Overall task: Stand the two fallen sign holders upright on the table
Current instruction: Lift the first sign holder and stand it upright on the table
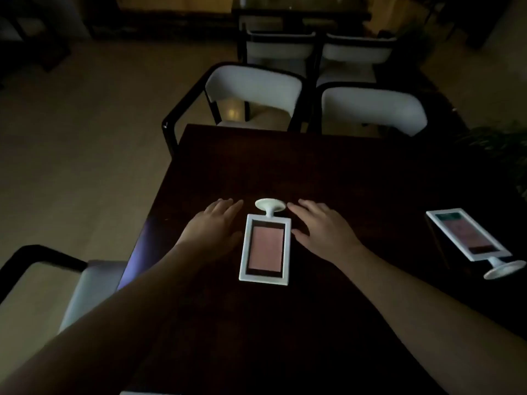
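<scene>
A white sign holder [265,249] with a pink card lies flat on the dark table [328,172], its round base pointing away from me. My left hand [212,226] hovers just left of its frame, fingers apart, holding nothing. My right hand [320,226] is just right of the frame, also spread and empty. A second white sign holder [470,236] lies fallen at the table's right edge, its round base toward me and to the right.
Two white-backed chairs [253,84] stand at the table's far side, with more chairs and another table behind. A chair [54,283] sits at my near left. A plant [502,155] is at the right. The room is dim.
</scene>
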A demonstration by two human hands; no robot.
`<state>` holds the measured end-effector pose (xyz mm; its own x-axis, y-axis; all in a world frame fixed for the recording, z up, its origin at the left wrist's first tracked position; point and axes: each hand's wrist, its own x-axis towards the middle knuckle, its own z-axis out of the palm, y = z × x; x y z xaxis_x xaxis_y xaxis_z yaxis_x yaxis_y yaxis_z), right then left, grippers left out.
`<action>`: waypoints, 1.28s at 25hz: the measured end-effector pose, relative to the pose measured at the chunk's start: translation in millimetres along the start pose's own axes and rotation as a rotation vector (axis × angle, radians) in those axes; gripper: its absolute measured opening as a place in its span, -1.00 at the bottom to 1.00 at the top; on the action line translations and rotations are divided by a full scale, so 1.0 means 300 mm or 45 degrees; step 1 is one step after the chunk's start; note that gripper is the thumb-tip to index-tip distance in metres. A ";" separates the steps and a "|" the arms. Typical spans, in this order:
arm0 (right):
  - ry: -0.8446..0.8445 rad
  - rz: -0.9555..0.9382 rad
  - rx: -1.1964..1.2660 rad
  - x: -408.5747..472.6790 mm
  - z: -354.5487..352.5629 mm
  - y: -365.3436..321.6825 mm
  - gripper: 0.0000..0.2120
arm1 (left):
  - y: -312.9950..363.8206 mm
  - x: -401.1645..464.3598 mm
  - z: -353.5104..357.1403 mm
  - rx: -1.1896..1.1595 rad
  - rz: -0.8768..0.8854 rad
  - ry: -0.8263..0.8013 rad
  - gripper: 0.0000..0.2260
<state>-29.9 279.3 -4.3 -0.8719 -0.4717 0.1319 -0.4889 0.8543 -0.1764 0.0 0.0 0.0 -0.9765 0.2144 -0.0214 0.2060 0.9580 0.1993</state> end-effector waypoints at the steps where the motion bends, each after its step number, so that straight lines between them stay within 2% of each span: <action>1: -0.050 -0.003 -0.021 0.007 0.042 0.014 -0.41 | -0.007 0.013 0.040 0.043 0.007 -0.041 -0.32; 6: -0.193 0.003 -0.198 0.004 0.200 0.062 -0.43 | -0.060 0.058 0.209 0.169 0.147 -0.077 -0.36; 9: -0.177 -0.014 -0.199 -0.008 0.257 0.055 -0.45 | -0.087 0.065 0.261 0.157 0.241 -0.076 -0.42; 13: -0.082 -0.081 -0.080 -0.018 0.299 0.038 -0.55 | -0.100 0.071 0.290 0.091 0.362 -0.004 -0.48; 20: 0.080 -0.137 0.038 -0.055 0.259 0.035 -0.56 | -0.123 0.030 0.267 -0.052 0.536 0.181 -0.57; 26: 0.100 -0.042 0.484 0.009 0.154 -0.022 -0.67 | -0.124 0.007 0.132 -0.279 0.357 0.128 -0.59; 30: 0.082 0.107 0.539 0.085 0.149 -0.073 -0.83 | -0.133 0.018 0.091 -0.511 0.148 0.167 -0.79; 32: 0.045 0.149 0.584 0.106 0.168 -0.097 -0.86 | -0.152 0.025 0.087 -0.602 0.039 0.143 -0.83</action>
<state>-44.9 228.5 -44.1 -0.9241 -0.3636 0.1172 -0.3570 0.7127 -0.6039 -15.1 -37.3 -34.7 -0.9765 0.1946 0.0923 0.2092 0.7544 0.6222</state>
